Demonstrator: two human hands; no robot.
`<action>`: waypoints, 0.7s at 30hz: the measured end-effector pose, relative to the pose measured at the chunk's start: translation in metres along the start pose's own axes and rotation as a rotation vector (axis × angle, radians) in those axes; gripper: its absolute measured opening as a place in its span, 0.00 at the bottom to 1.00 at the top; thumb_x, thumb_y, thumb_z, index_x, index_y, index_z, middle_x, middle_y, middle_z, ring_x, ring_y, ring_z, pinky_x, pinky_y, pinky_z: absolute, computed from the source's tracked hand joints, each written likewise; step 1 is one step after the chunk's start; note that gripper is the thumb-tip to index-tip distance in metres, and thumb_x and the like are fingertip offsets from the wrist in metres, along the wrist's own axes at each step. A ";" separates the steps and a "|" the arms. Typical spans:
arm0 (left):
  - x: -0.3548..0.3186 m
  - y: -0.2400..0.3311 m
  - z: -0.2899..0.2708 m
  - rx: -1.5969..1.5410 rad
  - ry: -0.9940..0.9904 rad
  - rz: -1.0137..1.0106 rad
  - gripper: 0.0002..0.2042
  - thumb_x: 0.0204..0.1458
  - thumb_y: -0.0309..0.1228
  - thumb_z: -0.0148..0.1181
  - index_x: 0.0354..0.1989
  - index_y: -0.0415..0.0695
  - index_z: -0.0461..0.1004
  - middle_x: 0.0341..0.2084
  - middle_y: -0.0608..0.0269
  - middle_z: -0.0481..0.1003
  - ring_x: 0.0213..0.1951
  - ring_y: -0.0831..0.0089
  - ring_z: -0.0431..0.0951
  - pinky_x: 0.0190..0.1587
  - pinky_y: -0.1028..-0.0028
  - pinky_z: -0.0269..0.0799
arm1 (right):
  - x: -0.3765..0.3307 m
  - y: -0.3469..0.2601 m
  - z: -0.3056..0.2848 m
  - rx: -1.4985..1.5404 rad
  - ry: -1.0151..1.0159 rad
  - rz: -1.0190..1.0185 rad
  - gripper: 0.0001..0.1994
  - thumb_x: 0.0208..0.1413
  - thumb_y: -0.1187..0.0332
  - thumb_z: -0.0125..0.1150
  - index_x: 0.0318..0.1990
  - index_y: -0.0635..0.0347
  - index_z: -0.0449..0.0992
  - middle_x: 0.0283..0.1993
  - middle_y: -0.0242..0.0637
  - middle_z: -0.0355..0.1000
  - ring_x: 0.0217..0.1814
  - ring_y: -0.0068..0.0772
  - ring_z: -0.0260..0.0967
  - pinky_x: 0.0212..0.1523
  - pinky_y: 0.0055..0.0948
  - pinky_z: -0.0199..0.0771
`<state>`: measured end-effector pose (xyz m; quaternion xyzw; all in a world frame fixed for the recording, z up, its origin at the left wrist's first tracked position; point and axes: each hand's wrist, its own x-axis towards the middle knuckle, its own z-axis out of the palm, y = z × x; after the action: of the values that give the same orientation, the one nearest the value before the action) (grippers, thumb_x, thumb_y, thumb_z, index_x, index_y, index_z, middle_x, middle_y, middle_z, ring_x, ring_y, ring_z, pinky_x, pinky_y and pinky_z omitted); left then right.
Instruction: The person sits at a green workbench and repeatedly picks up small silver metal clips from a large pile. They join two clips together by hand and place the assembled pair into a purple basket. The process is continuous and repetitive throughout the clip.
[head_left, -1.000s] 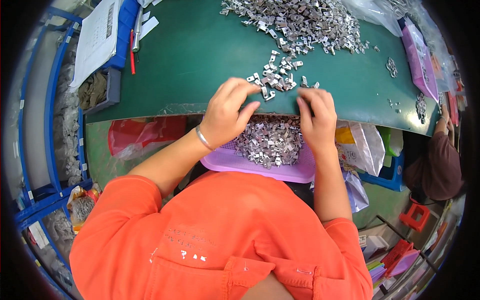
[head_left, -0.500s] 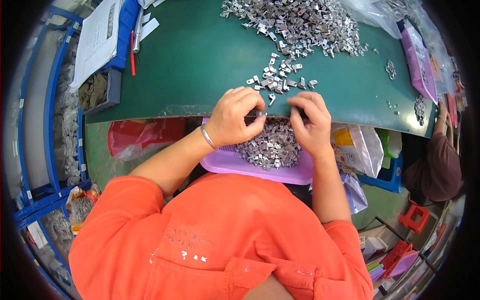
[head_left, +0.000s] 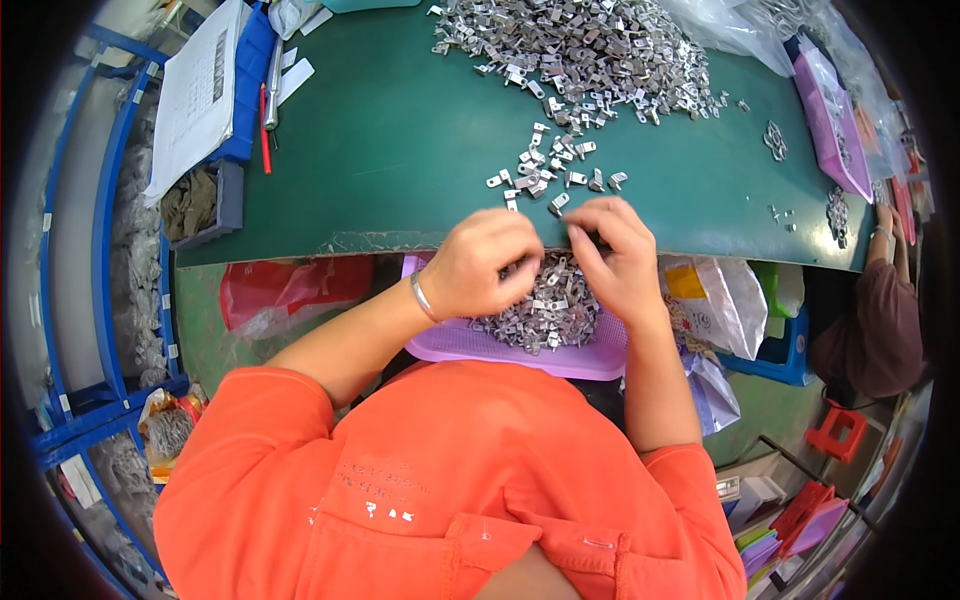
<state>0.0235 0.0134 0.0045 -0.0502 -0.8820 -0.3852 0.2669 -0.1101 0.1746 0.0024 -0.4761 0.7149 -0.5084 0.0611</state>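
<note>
My left hand is closed, its fingers curled toward the thumb over the table's front edge; whatever lies inside is hidden. Opposite it, my right hand has thumb and forefinger drawn together at the lower end of a small bent metal bracket. Several similar loose brackets lie just beyond, in front of a large heap of brackets. Below my hands, a pink-purple perforated basket sits against my front, holding many silvery metal pieces; my hands partly cover it.
The green tabletop carries a blue tray with papers, a red pen and a grey bin at left. A purple basket stands at right. Bags hang below the edge. Another person's sleeve shows at far right.
The view has shifted slightly. My left hand has come down and nearer the basket. My right thumb and forefinger have closed toward each other beside a bracket.
</note>
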 end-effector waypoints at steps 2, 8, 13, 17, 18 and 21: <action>0.011 0.001 0.005 0.076 0.159 -0.153 0.08 0.44 0.20 0.62 0.34 0.39 0.75 0.33 0.56 0.74 0.32 0.59 0.74 0.37 0.69 0.71 | 0.006 0.001 0.012 -0.160 0.035 0.010 0.11 0.47 0.75 0.68 0.40 0.64 0.78 0.39 0.41 0.72 0.42 0.45 0.70 0.43 0.36 0.72; 0.021 -0.018 0.006 0.327 0.138 -0.198 0.11 0.44 0.21 0.67 0.38 0.40 0.77 0.37 0.57 0.71 0.38 0.64 0.74 0.39 0.70 0.72 | 0.000 0.004 0.010 -0.260 -0.007 -0.051 0.13 0.44 0.70 0.73 0.36 0.63 0.76 0.38 0.40 0.70 0.42 0.45 0.67 0.42 0.38 0.69; 0.017 -0.022 0.008 0.082 0.312 -0.227 0.09 0.47 0.18 0.66 0.37 0.39 0.76 0.37 0.60 0.74 0.33 0.72 0.75 0.36 0.75 0.73 | 0.009 0.006 0.006 -0.246 0.144 -0.078 0.09 0.47 0.71 0.70 0.37 0.61 0.79 0.35 0.39 0.69 0.39 0.43 0.66 0.40 0.38 0.68; 0.012 -0.014 0.004 -0.108 0.350 -0.286 0.10 0.47 0.19 0.68 0.37 0.39 0.75 0.32 0.65 0.75 0.28 0.80 0.73 0.33 0.80 0.71 | 0.018 0.010 0.015 -0.497 0.229 -0.058 0.07 0.46 0.74 0.69 0.34 0.60 0.79 0.34 0.38 0.68 0.38 0.43 0.66 0.40 0.39 0.66; 0.007 -0.008 0.000 -0.136 0.304 -0.301 0.10 0.47 0.20 0.69 0.36 0.39 0.75 0.31 0.65 0.75 0.27 0.81 0.73 0.32 0.80 0.71 | 0.018 0.010 0.016 -0.515 0.232 -0.067 0.07 0.46 0.74 0.69 0.34 0.59 0.79 0.34 0.38 0.68 0.38 0.43 0.65 0.39 0.39 0.65; -0.002 0.007 -0.015 -0.199 0.057 -0.302 0.11 0.41 0.24 0.75 0.30 0.41 0.76 0.29 0.64 0.75 0.27 0.78 0.74 0.30 0.79 0.70 | 0.005 0.014 0.002 -0.259 0.106 -0.176 0.07 0.44 0.74 0.70 0.32 0.58 0.78 0.35 0.38 0.69 0.38 0.43 0.66 0.39 0.37 0.65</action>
<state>0.0340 0.0083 0.0162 0.0676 -0.8291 -0.5074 0.2248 -0.1202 0.1700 -0.0072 -0.5134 0.7322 -0.4397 -0.0834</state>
